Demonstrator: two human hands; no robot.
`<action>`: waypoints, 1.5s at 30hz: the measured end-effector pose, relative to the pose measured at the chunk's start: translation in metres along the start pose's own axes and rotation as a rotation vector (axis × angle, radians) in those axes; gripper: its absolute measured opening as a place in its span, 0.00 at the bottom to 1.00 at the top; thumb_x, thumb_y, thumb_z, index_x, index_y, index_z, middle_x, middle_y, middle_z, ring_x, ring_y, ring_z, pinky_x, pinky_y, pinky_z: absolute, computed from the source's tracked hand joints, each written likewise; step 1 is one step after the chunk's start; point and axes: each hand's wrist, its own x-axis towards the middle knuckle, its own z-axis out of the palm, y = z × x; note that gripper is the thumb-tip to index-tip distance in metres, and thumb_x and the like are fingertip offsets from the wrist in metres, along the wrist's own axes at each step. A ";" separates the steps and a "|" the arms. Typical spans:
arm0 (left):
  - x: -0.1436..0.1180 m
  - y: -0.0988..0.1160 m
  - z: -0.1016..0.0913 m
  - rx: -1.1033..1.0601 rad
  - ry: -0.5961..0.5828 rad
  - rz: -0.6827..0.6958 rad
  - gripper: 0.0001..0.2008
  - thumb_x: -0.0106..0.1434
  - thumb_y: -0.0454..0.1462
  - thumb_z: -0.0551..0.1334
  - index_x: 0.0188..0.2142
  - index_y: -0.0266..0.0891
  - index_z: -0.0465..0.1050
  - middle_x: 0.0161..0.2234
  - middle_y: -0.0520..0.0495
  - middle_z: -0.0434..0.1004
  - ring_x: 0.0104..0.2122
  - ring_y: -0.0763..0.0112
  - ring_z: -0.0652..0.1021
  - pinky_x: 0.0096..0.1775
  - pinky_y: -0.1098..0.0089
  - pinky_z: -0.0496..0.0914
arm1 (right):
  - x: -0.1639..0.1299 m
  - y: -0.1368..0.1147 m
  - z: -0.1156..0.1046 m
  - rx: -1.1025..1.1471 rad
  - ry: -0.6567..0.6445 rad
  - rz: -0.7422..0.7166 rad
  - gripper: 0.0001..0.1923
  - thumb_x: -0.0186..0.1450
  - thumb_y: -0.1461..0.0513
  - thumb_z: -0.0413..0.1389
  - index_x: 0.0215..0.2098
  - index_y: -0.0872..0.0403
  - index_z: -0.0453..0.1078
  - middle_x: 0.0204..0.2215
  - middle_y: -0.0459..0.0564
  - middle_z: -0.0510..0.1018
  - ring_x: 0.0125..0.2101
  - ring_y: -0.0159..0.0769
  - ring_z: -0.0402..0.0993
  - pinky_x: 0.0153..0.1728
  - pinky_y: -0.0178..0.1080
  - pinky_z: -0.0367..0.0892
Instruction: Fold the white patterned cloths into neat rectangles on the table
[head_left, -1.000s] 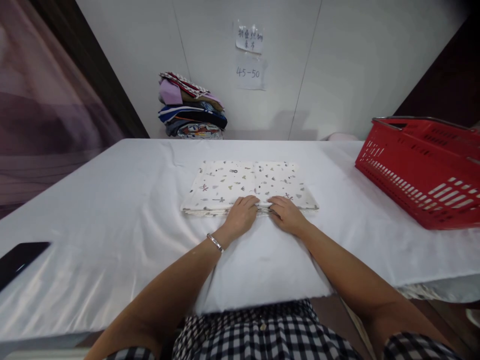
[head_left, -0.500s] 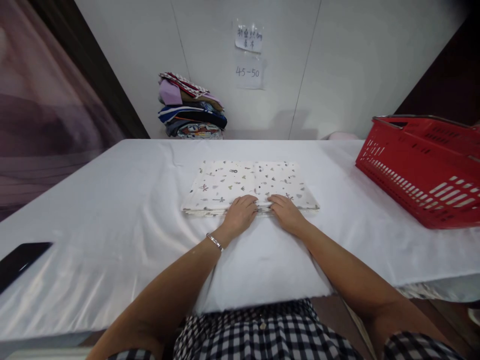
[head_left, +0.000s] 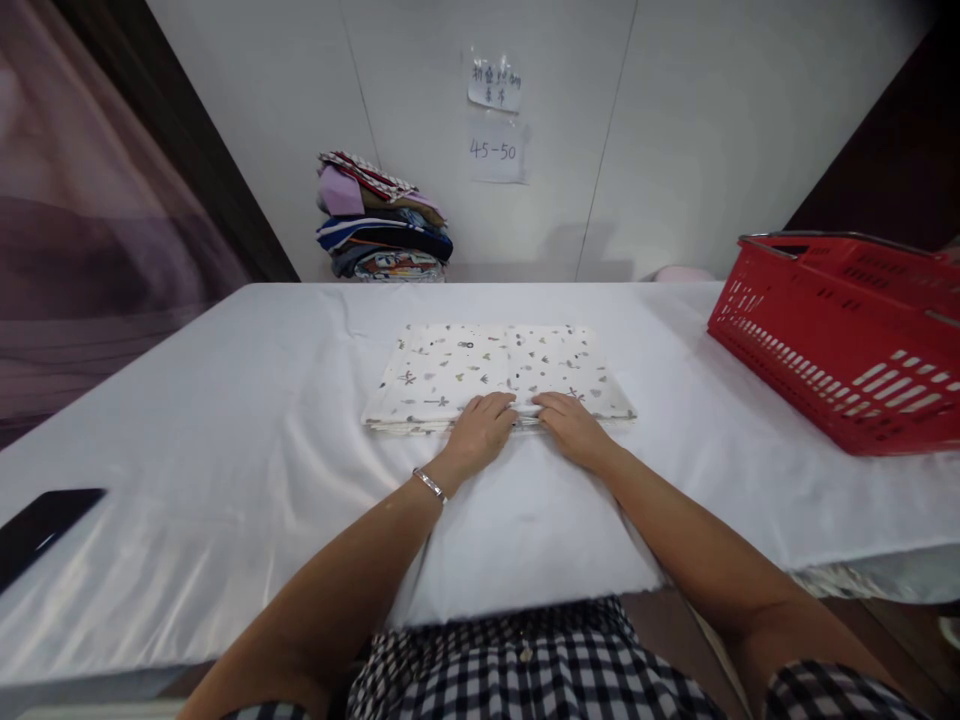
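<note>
A folded white cloth (head_left: 487,365) with small printed plants and figures lies flat in several layers on the white-covered table (head_left: 225,450). At its front edge, left of the middle, my left hand (head_left: 484,428) has its fingers on top and is closed on the layers; a bracelet (head_left: 429,484) circles that wrist. Just to the right, my right hand (head_left: 571,428) grips the same edge, its fingers bent over the cloth. A small gap separates the two hands. Both thumbs are mostly hidden.
A red plastic basket (head_left: 840,340) stands at the right. Against the wall, a stack of folded fabrics (head_left: 386,220) rises at the back left. A black phone-like object (head_left: 45,525) lies at the left edge. Paper signs (head_left: 495,150) hang on the wall.
Both hands and the cloth keep nearly the same place. Only the camera view has shifted slightly.
</note>
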 end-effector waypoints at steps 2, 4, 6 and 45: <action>0.000 0.000 -0.001 -0.002 -0.007 -0.022 0.11 0.62 0.29 0.55 0.43 0.39 0.69 0.53 0.42 0.68 0.52 0.60 0.69 0.49 0.59 0.66 | 0.000 -0.001 -0.001 -0.002 -0.004 0.002 0.11 0.65 0.70 0.45 0.37 0.55 0.68 0.51 0.55 0.70 0.53 0.43 0.62 0.50 0.49 0.63; 0.001 0.001 -0.002 0.003 -0.020 -0.025 0.11 0.62 0.29 0.55 0.43 0.39 0.69 0.53 0.42 0.68 0.52 0.60 0.68 0.49 0.59 0.66 | 0.001 -0.001 -0.002 -0.002 -0.012 0.007 0.11 0.65 0.70 0.45 0.36 0.55 0.68 0.51 0.55 0.70 0.52 0.43 0.62 0.50 0.48 0.63; 0.001 0.001 -0.003 0.012 -0.034 -0.016 0.10 0.61 0.29 0.55 0.41 0.38 0.71 0.52 0.42 0.69 0.52 0.60 0.68 0.49 0.60 0.66 | 0.001 -0.002 -0.003 0.007 -0.017 0.011 0.11 0.65 0.70 0.45 0.36 0.55 0.68 0.50 0.55 0.71 0.51 0.42 0.63 0.50 0.48 0.63; -0.010 0.002 -0.012 -0.263 -0.091 0.013 0.06 0.60 0.29 0.55 0.33 0.37 0.69 0.49 0.42 0.69 0.49 0.62 0.69 0.50 0.59 0.65 | -0.004 -0.018 -0.021 0.114 -0.111 -0.024 0.11 0.65 0.70 0.46 0.34 0.54 0.69 0.51 0.53 0.72 0.56 0.41 0.60 0.52 0.50 0.62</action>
